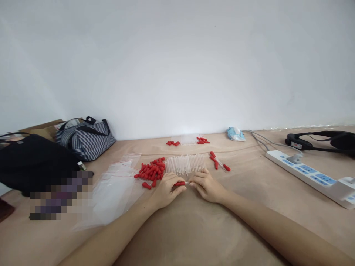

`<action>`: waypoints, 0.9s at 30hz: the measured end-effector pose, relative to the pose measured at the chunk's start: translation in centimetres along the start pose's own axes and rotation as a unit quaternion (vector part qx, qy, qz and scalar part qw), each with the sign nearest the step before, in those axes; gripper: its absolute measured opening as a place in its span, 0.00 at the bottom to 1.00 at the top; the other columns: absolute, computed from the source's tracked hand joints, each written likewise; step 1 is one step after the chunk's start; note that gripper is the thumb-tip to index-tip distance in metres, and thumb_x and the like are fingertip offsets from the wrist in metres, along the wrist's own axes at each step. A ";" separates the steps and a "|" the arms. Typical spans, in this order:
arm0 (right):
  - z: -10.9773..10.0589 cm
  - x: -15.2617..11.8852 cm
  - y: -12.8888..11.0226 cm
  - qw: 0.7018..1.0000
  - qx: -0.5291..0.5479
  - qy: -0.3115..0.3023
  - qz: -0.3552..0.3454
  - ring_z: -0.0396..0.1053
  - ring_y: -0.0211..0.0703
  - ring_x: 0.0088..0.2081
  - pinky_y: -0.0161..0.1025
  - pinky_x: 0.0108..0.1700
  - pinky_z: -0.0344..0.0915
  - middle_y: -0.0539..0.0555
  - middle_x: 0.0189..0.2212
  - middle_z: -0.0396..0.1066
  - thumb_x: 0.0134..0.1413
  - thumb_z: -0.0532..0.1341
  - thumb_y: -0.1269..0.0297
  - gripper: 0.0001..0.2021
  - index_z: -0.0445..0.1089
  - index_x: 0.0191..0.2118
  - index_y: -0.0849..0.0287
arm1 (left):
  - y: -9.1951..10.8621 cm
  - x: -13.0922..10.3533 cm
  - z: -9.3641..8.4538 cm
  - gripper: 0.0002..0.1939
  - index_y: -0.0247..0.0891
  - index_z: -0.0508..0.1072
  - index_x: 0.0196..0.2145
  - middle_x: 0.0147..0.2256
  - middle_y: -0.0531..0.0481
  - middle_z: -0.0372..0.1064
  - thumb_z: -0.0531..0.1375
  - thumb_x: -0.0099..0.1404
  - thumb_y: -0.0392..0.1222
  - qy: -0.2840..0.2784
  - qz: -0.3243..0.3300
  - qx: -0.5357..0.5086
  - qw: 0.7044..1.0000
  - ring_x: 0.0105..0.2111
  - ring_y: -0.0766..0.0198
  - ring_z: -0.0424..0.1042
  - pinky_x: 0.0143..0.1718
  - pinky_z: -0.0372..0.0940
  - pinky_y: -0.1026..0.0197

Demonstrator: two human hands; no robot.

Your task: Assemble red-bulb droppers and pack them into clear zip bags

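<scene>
Between the fingers of my left hand (168, 190) is a red rubber dropper bulb (179, 183), lying sideways. My right hand (206, 186) pinches a thin clear dropper tube (186, 183), whose end meets the bulb's mouth; how deep it sits inside I cannot tell. Just beyond both hands lies a row of clear tubes (184, 163), side by side. Left of the row is a heap of red bulbs (151, 170). To the right, several droppers with red bulbs (220, 162) lie on the table.
Clear zip bags (111, 192) spread out at left, near a striped bag (85, 138) and a black bag (36, 162). Farther back are more tubes (188, 139) and bulbs (173, 143). A blue-white packet (235, 134), power strip (307, 173) and black headset (318, 142) stand right.
</scene>
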State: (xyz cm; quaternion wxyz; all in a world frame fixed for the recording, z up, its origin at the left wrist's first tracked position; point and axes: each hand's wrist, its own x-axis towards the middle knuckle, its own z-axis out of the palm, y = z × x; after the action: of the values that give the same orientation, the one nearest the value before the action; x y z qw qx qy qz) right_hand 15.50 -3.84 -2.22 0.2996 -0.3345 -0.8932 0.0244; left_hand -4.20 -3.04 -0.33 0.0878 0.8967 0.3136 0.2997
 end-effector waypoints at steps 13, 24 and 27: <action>-1.0 -0.2 0.8 0.991 -0.126 0.019 0.043 0.60 0.39 0.32 0.41 0.38 0.45 0.52 0.26 0.68 0.54 0.52 0.67 0.09 0.70 0.33 0.58 | -1.2 -0.8 0.3 0.25 0.39 0.60 0.51 0.37 0.48 0.63 0.60 0.55 0.40 0.045 -0.109 0.012 0.993 0.35 0.61 0.64 0.37 0.61 0.58; -3.9 -1.3 7.6 0.836 -0.162 0.096 0.515 0.66 0.48 0.40 0.44 0.44 0.50 0.56 0.32 0.72 0.52 0.51 0.60 0.14 0.68 0.41 0.58 | -0.4 -0.5 0.1 0.13 0.37 0.64 0.43 0.35 0.49 0.60 0.54 0.58 0.36 -0.034 -0.113 0.008 0.993 0.27 0.66 0.63 0.32 0.62 0.61; -3.7 -1.5 8.2 0.824 -0.158 0.065 0.541 0.66 0.50 0.41 0.47 0.45 0.50 0.57 0.33 0.72 0.51 0.51 0.59 0.15 0.68 0.41 0.58 | -0.4 -0.5 0.1 0.13 0.38 0.65 0.43 0.35 0.49 0.62 0.54 0.58 0.37 -0.038 -0.117 0.005 0.992 0.27 0.65 0.64 0.32 0.62 0.61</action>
State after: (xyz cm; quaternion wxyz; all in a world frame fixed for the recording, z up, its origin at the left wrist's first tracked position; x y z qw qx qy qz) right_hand 23.18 0.99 -1.95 0.2388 -0.8075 -0.5391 0.0189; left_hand -4.65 -3.05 -0.73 0.1297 0.8649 0.4147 0.2514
